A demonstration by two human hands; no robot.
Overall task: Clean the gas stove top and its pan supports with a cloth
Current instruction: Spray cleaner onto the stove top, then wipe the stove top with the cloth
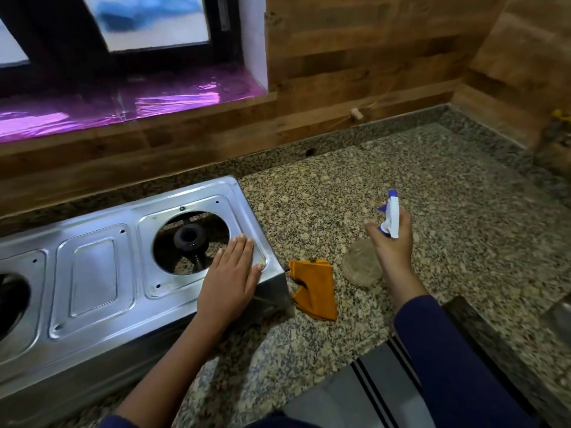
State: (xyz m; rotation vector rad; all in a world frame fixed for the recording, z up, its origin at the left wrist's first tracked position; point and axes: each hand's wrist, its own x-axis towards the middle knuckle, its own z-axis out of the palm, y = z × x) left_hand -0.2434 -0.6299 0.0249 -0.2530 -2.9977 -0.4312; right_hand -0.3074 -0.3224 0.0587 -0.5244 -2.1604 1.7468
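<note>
Nearest of all is a grey thing (pixel 370 387) with black stripes, at the edge of the counter (pixel 448 186).

The left hand (pixel 230 273) lies flat on the stove (pixel 92 279), at its right end. Its fingers are straight and close together. They hold nothing. The fingertips reach the rim of a round hole, and the black burner (pixel 189 237) sits down in that hole.

The right hand (pixel 392 242) is up over the counter. Its fingers are curled tight round the neck of a spray bottle (pixel 361 264). The bottle is see-through, with a white and blue top.

The orange cloth (pixel 315 287) lies crumpled on the counter. It is just beside the stove's right corner, between the two hands. No hand touches it. The left hand is near it, up on the stove. The bottle hangs just to the right of it.

Farther back the speckled counter meets a brown wood wall (pixel 370 57). Up on the left are a shiny purple sill (pixel 123 103) and a dark window (pixel 148 23).
</note>
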